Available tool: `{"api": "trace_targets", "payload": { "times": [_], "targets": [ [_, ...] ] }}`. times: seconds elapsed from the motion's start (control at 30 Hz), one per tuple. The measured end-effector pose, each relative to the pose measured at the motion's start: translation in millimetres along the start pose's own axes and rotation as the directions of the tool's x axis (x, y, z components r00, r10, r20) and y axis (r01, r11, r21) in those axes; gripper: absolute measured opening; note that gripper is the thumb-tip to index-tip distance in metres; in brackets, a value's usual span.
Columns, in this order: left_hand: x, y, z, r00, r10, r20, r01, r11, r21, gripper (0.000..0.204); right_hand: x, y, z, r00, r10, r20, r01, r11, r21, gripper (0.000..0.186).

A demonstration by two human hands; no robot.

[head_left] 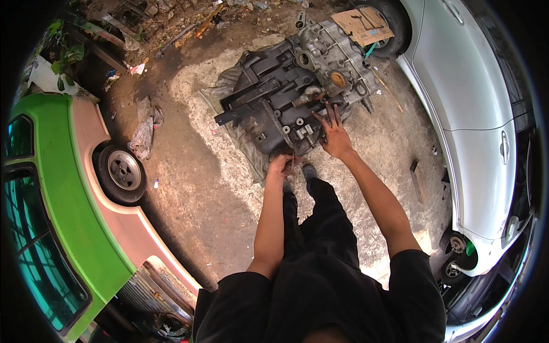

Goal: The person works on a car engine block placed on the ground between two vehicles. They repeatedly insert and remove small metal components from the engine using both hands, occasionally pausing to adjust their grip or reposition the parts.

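Note:
An engine point(271, 94) lies on a crumpled grey cloth point(250, 157), with a black plastic cover on its near left part and a bare metal casting point(326, 48) at its far right. My left hand point(280, 164) is at the near edge of the black part, its fingers curled inward; what they grip is hidden. Across the near right side of the engine, my right hand point(336, 137) reaches with fingers spread and fingertips touching parts beside a hose fitting point(309, 96). An orange-brown round opening point(339, 80) shows in the casting.
On the left stands a green and pink vehicle point(86, 188); a silver car point(474, 114) is on the right. A piece of cardboard point(360, 26) leans by the silver car's wheel. Rags point(143, 134) and a wooden block point(418, 182) lie on the concrete. Litter lies at the back.

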State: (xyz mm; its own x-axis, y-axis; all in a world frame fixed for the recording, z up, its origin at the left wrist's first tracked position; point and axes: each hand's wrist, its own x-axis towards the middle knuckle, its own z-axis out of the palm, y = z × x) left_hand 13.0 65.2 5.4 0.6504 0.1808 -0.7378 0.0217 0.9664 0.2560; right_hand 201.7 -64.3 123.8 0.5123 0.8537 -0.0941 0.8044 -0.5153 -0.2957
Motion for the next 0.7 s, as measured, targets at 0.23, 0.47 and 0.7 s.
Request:
{"api": "trace_targets", "payload": {
  "times": [0.23, 0.47, 0.7],
  "targets": [
    [1, 3, -3, 0.997, 0.049, 0.060, -0.053, 0.997, 0.058, 0.035, 0, 1, -1, 1.000, 0.005, 0.013, -0.005, 1.000, 0.000, 0.102],
    [-3, 3, 4, 0.991, 0.134, -0.007, -0.130, 0.975, 0.178, 0.040, 0, -1, -3, 0.999, 0.020, 0.033, -0.019, 1.000, -0.011, 0.102],
    [2, 1, 8, 0.994, 0.112, -0.020, -0.110, 0.991, 0.072, 0.030, 1, -3, -5, 0.998, 0.036, 0.057, -0.035, 0.999, -0.014, 0.102]
  ]
}}
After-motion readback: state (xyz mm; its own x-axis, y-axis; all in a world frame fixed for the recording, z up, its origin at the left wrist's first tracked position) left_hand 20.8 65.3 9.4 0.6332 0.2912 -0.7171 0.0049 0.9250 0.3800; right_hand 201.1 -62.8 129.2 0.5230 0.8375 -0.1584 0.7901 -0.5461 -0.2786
